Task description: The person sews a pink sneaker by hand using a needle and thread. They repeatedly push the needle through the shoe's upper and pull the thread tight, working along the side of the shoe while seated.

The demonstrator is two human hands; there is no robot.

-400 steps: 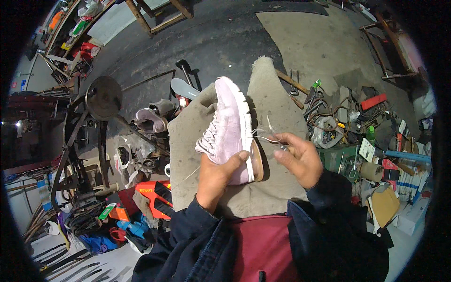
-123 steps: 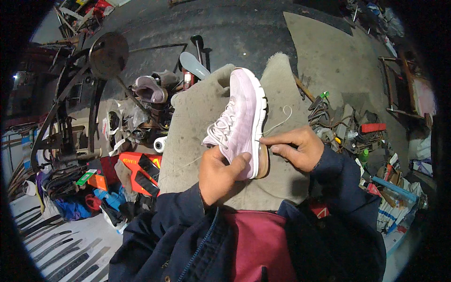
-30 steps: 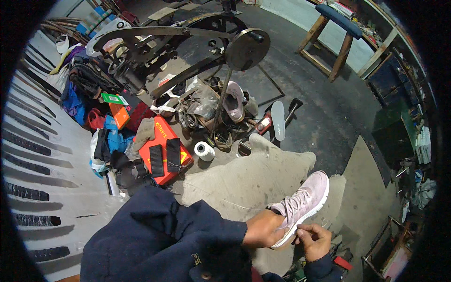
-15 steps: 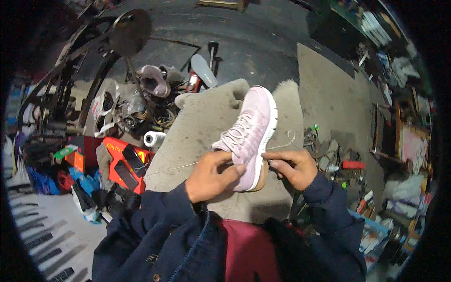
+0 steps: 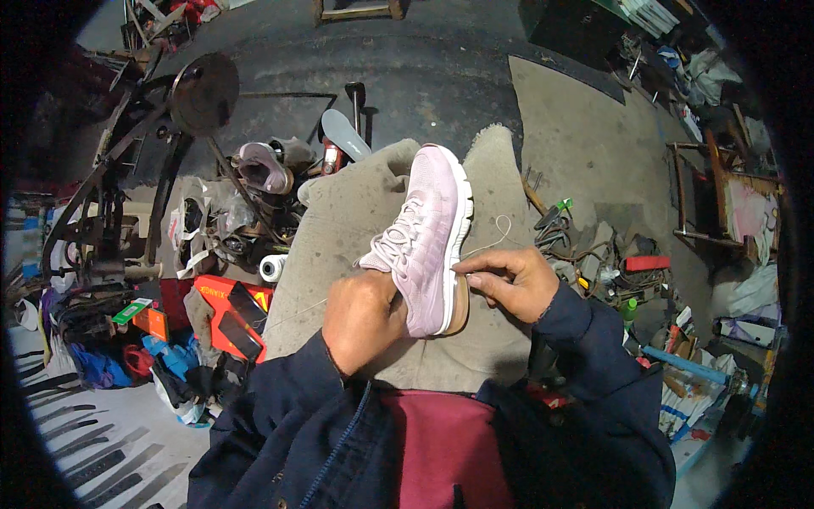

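Note:
A pale pink sneaker (image 5: 424, 216) with a white sole lies tilted on the stained grey cloth over my lap, its toe pointing away from me. My left hand (image 5: 363, 318) grips it at the ankle opening, fingers partly hidden inside the shoe. At the outer edge of the sole, close to the tan heel part (image 5: 460, 305), the thumb and forefinger of my right hand (image 5: 515, 284) are pinched together. Whatever sits between those fingertips is too small to make out. A thin pale thread (image 5: 504, 226) loops on the cloth beside the sole, and another stretch runs off left of my left hand.
The matching sneaker (image 5: 264, 168) and a grey insole (image 5: 345, 134) lie beyond the cloth (image 5: 339, 225). A white spool (image 5: 272, 268) and a red box (image 5: 227, 318) stand left. A metal machine with a round wheel (image 5: 205, 93) rises far left. Tools clutter the right.
The whole view has shifted, so the shoe and hands appear slightly further left. My left hand has turned, its thumb now hidden from view. My right fingertips stay at the sole near the heel.

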